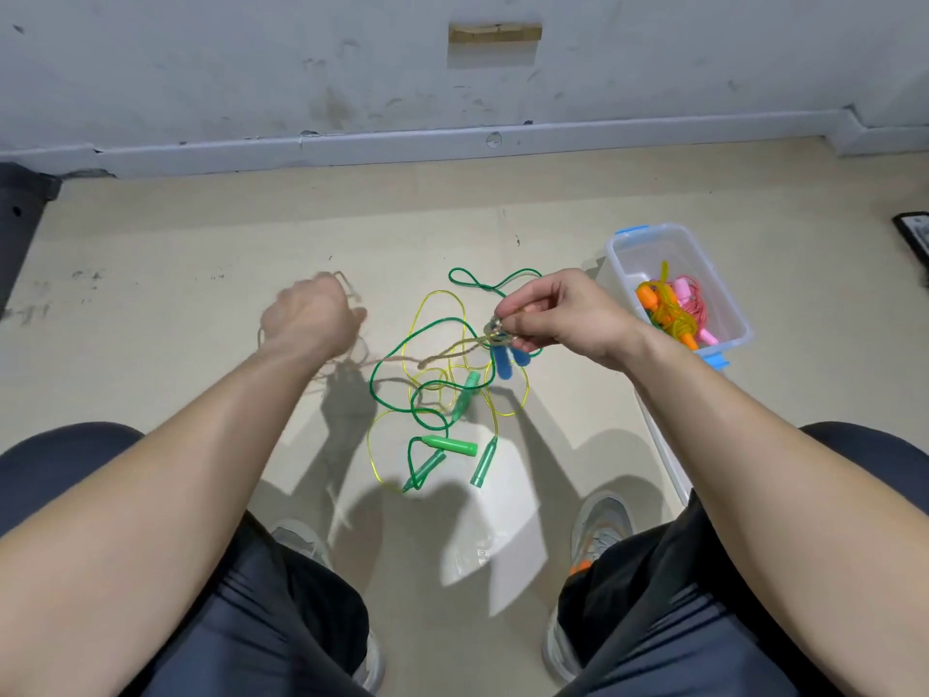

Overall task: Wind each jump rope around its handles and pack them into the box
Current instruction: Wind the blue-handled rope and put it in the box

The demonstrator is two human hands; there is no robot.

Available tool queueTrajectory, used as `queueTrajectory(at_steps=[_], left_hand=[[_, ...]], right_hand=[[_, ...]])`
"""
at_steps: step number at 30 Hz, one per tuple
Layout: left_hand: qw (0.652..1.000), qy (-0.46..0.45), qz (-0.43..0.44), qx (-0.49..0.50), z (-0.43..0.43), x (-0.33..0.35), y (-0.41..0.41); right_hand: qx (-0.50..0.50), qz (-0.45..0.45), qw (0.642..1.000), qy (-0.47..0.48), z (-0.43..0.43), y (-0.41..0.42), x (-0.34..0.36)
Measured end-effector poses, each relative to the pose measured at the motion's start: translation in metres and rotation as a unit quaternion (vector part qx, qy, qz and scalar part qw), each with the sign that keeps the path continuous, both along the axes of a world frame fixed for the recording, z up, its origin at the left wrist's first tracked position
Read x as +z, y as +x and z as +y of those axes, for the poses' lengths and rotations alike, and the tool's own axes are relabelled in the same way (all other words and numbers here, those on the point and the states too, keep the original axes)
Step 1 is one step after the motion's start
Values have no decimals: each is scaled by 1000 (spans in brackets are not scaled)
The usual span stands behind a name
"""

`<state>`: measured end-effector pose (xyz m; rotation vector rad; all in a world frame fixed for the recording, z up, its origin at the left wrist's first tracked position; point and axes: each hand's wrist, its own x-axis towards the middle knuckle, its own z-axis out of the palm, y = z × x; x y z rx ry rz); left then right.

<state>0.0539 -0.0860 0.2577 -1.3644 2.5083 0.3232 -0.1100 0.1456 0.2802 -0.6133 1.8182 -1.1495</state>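
On the floor (201,294), a clear box (616,254) holds orange and pink ropes (668,309), near tangled green and yellow ropes (427,394). The right hand (558,314) pinches blue handles (505,362) in its fingers. Their pale rope (402,362) loops to the blurred left hand (306,319), whose grip I cannot tell.

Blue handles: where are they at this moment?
Head view, just right of centre: the blue handles hang from the right hand, above the loose green-handled ropes on the floor, left of the clear box.

Blue-handled rope (504,362) aloft; green rope (452,446), yellow rope (483,462) in loose tangle below; clear box (648,233) right.
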Motion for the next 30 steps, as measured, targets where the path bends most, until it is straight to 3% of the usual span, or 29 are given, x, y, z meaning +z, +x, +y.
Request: queueTrajectory(at_steps=[3,6,8,11,16,21,30], left_hand=[[972,129,146,-131,28,-12,-11],[868,382,305,-94,56,-8,-23],[815,476,325,-62,67,-5,-25],[768,564,303,17,68,-3,-23],[720,622,302,62,73,0,-19],[718,638,277,32,82,5,-16],[675,641,359,63,92,2,-17]], right_hand=[[42,-17,998,-33,-5,4,7],[65,-30,996,-55,-7,7,11],[73,-36,995,-64,-7,6,12],[75,-48,993,-75,-5,4,12],[53,-71,990,-106,-4,0,13],[40,-66,991,-111,-3,-4,12],[23,-66,992,-104,-1,-4,8]])
